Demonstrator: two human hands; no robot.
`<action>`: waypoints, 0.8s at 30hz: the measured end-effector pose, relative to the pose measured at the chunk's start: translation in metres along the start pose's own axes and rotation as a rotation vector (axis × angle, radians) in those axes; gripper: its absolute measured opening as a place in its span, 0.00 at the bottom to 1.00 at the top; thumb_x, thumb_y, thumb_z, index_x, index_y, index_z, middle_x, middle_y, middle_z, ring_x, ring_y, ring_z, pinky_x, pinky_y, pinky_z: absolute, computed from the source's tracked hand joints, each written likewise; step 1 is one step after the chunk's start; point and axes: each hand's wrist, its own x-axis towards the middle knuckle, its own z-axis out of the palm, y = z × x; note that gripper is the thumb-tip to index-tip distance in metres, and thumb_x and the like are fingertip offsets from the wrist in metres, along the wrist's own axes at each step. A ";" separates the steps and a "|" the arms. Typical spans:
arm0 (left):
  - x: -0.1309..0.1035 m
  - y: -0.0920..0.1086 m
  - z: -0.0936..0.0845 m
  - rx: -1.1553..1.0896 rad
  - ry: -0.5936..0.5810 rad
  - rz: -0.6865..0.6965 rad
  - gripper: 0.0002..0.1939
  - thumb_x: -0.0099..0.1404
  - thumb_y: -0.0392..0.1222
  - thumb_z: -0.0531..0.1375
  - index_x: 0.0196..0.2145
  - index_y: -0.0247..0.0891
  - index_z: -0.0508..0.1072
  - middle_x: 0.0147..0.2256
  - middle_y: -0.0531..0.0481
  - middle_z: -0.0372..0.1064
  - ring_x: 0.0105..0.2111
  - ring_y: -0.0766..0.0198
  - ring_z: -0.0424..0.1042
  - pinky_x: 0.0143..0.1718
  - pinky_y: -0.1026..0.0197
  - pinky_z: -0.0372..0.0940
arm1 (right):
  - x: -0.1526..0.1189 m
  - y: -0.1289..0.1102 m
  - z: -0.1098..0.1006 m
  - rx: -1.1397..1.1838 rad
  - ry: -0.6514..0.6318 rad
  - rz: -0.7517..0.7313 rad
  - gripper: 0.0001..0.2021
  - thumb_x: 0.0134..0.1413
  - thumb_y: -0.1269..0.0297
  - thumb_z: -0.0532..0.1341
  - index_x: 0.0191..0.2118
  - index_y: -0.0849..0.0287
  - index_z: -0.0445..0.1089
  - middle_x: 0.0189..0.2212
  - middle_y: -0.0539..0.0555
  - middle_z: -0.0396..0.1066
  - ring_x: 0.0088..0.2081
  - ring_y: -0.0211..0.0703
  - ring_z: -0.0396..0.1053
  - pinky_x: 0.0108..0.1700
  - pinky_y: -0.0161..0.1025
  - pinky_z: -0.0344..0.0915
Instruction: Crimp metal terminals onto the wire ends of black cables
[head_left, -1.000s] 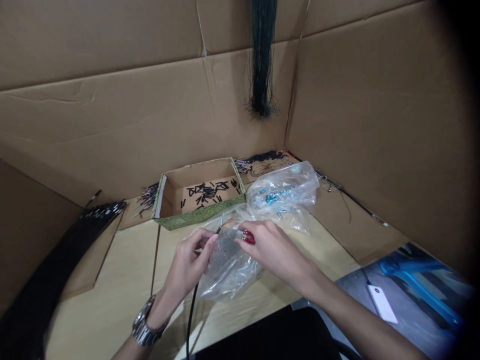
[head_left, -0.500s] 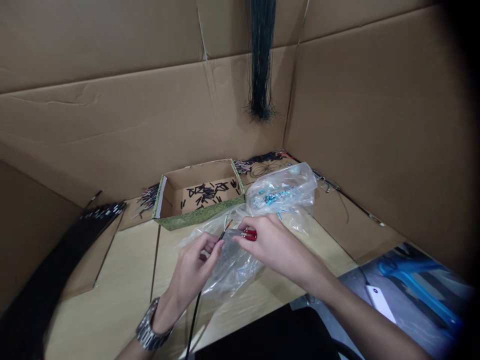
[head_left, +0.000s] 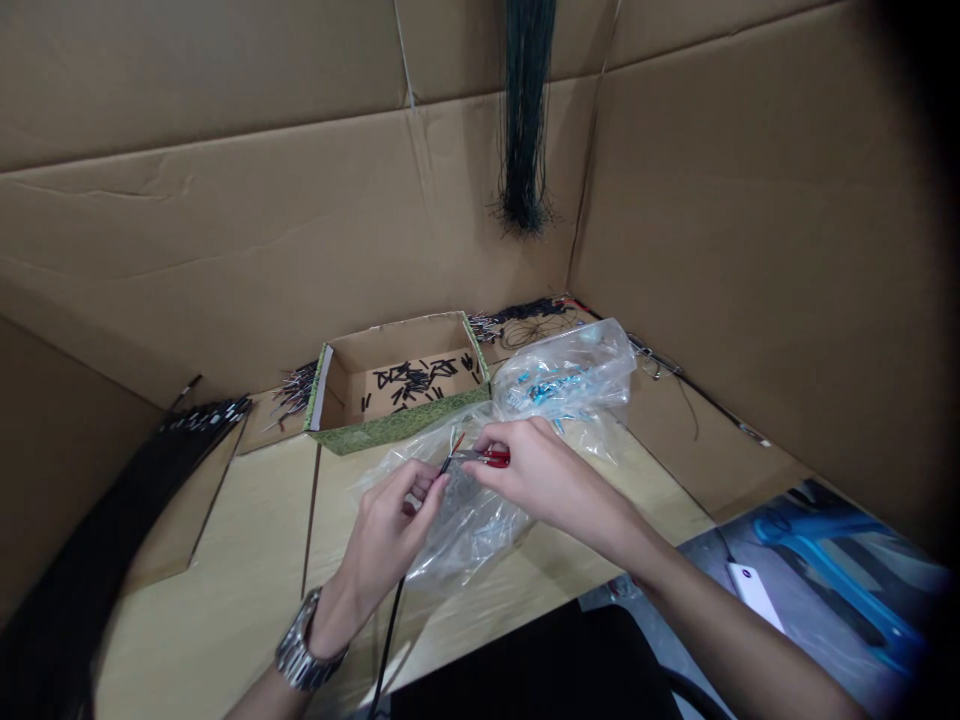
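A black cable (head_left: 389,630) runs up from the table's front edge into my left hand (head_left: 394,525), which pinches it near its stripped end. Thin coloured wires, orange and white among them, fan out above the fingertips. My right hand (head_left: 525,465) is closed on small red-handled snips (head_left: 495,458), whose blades point left and lie at the wires by the end of the cable's black jacket. Whether the blades touch a wire is too small to tell. Beneath both hands lies a clear plastic bag (head_left: 480,530).
Behind stands an open green-edged box (head_left: 397,428) with short black pieces. A clear bag (head_left: 566,380) of blue pieces is beside it. Black cables (head_left: 112,530) lie at left; dark wires (head_left: 525,120) hang at the back. A white device (head_left: 756,597) is at lower right.
The snips have closed up and sit nearer the wires at the cable's end. My left hand keeps its pinch on the cable. The view has shifted slightly.
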 end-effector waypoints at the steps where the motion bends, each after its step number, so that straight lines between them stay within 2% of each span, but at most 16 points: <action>1: 0.000 0.000 0.000 0.003 0.001 0.003 0.11 0.72 0.45 0.56 0.33 0.37 0.67 0.29 0.54 0.66 0.25 0.70 0.64 0.26 0.67 0.61 | 0.001 0.001 0.001 0.005 0.001 -0.001 0.07 0.57 0.60 0.63 0.33 0.57 0.75 0.27 0.50 0.73 0.32 0.40 0.67 0.33 0.35 0.58; 7: 0.000 0.001 0.002 0.043 -0.012 0.038 0.11 0.73 0.44 0.56 0.33 0.37 0.67 0.28 0.54 0.65 0.25 0.69 0.62 0.27 0.66 0.60 | 0.003 0.002 0.005 -0.056 0.031 -0.007 0.07 0.56 0.61 0.62 0.31 0.57 0.74 0.27 0.53 0.71 0.34 0.42 0.67 0.32 0.35 0.57; 11: 0.000 0.000 0.002 0.081 -0.017 0.059 0.11 0.73 0.43 0.55 0.32 0.37 0.66 0.27 0.54 0.63 0.25 0.68 0.61 0.28 0.65 0.58 | 0.001 -0.001 0.008 -0.191 0.036 -0.008 0.09 0.58 0.60 0.61 0.37 0.59 0.75 0.30 0.57 0.70 0.34 0.45 0.67 0.31 0.36 0.54; 17: 0.004 -0.005 0.005 0.131 -0.045 0.082 0.10 0.72 0.41 0.55 0.32 0.37 0.66 0.28 0.53 0.64 0.27 0.67 0.63 0.30 0.63 0.57 | 0.001 -0.005 0.021 -0.409 -0.023 -0.127 0.07 0.60 0.67 0.59 0.36 0.63 0.73 0.27 0.55 0.69 0.26 0.38 0.61 0.27 0.38 0.46; 24: 0.006 -0.007 0.005 0.154 -0.065 0.068 0.09 0.72 0.41 0.54 0.33 0.38 0.66 0.27 0.54 0.65 0.26 0.66 0.65 0.30 0.63 0.58 | 0.002 -0.006 0.024 -0.447 -0.034 -0.137 0.07 0.59 0.70 0.57 0.37 0.65 0.73 0.27 0.57 0.69 0.26 0.39 0.60 0.28 0.40 0.43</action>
